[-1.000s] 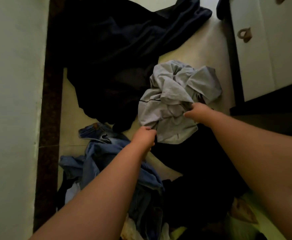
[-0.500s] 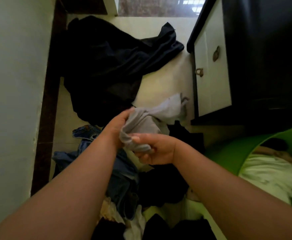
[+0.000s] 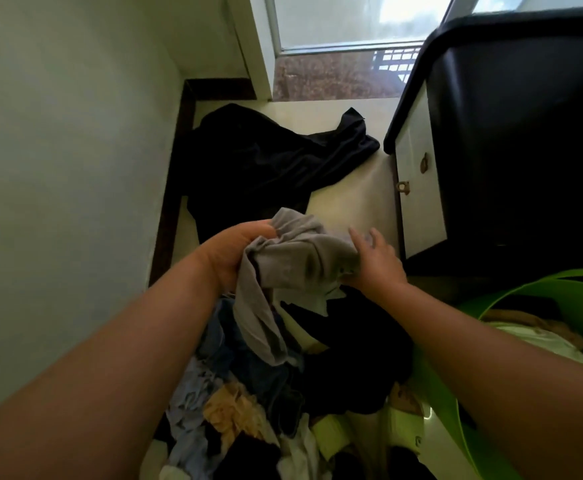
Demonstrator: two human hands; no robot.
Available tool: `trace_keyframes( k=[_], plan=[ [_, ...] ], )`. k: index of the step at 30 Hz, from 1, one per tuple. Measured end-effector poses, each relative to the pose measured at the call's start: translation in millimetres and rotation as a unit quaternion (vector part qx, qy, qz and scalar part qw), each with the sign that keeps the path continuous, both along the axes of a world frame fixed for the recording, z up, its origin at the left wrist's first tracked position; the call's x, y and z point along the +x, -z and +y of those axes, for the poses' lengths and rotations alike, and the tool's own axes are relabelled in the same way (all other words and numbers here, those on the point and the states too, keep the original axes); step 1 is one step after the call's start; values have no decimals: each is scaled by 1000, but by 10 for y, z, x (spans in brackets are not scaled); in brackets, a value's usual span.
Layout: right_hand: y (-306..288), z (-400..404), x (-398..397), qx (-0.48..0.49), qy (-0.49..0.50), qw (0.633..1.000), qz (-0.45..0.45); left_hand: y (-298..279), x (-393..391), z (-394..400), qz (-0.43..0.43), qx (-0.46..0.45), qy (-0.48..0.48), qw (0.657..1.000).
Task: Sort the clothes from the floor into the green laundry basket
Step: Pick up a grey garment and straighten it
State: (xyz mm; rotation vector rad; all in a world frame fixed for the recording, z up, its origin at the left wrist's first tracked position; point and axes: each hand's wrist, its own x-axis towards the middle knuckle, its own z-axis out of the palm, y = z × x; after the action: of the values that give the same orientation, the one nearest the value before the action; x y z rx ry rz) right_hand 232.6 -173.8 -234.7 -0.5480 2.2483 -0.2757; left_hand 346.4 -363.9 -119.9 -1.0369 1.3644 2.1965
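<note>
The grey garment point(image 3: 293, 261) is held off the floor at the centre of the frame, bunched between both hands. The left hand point(image 3: 234, 254) grips its upper left portion, fingers curled around the fabric. The right hand point(image 3: 373, 261) rests against the garment's right side with its fingers extended and spread; the thumb is hidden behind the cloth, so whether it pinches the fabric cannot be determined. A loose tail of the grey garment hangs down from the left hand toward the lower centre of the frame.

Beneath the hands, a mixed pile of clothes point(image 3: 248, 393) covers the floor in the lower centre: blue, tan, white and dark items lie overlapped. A large dark garment point(image 3: 266, 161) is spread on the floor in the upper centre, apart from the pile.

The green laundry basket point(image 3: 532, 285) occupies the lower right of the frame, just beside the right forearm. Light-coloured fabric point(image 3: 539, 337) lies inside it.

A dark cabinet with white drawer fronts point(image 3: 421, 188) stands at the right. A window point(image 3: 352, 22) is at the top.
</note>
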Motion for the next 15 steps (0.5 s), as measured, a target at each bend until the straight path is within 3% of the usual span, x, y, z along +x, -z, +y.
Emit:
trace_keyframes(
  k=[2, 6, 10, 15],
  plan=[
    [-143, -108, -164, -49, 0, 999, 17, -246, 7, -72, 11, -46, 2, 999],
    [-733, -219, -568, -193, 165, 967, -29, -703, 82, -498, -10, -104, -82, 991],
    [-1281, -312, -913, -227, 93, 969, 21, -813, 192, -826, -85, -234, -72, 966],
    [-1686, -510, -988, -177, 45, 981, 66, -1157, 77, -738, -81, -248, -107, 959]
  ],
)
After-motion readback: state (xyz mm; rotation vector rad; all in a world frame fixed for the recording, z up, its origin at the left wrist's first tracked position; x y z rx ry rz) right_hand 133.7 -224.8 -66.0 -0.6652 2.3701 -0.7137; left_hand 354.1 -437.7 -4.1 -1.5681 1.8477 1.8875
